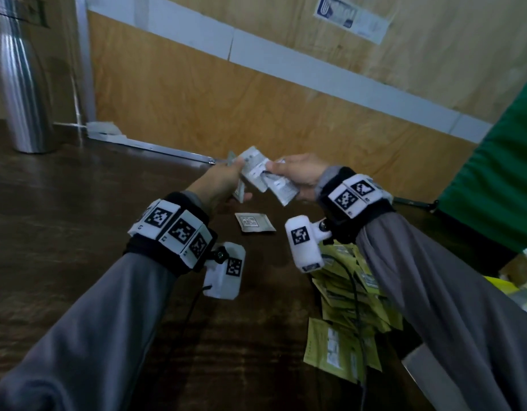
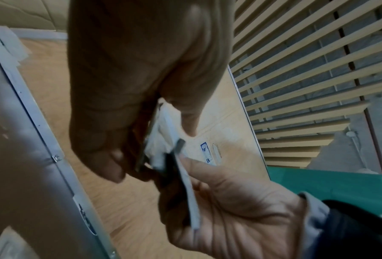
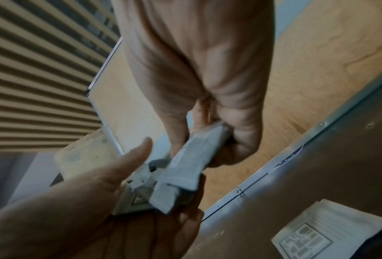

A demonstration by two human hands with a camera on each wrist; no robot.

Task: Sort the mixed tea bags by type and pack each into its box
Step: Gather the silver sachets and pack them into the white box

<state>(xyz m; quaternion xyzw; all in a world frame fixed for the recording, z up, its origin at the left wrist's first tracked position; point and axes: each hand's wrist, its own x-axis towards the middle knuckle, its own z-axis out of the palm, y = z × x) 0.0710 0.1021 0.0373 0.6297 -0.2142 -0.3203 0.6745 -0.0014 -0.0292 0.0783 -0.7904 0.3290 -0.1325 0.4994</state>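
Above the dark wooden table (image 1: 78,203), both hands meet over a bunch of white tea bags (image 1: 253,169). My left hand (image 1: 241,180) grips a small stack of these packets (image 3: 141,192) between thumb and fingers. My right hand (image 1: 275,170) pinches more white packets (image 1: 281,189) that overlap the left hand's stack (image 3: 192,161). In the left wrist view the packets (image 2: 161,140) show edge-on between my left hand (image 2: 141,157) and my right hand (image 2: 207,184). One white tea bag (image 1: 254,222) lies flat on the table below the hands (image 3: 331,233). A pile of yellow-green tea bags (image 1: 354,295) lies under my right forearm.
A steel bottle (image 1: 18,84) stands at the far left of the table. A wooden panel (image 1: 226,93) rises behind the table's back edge. A green surface (image 1: 493,173) and part of a box (image 1: 520,271) sit at the right.
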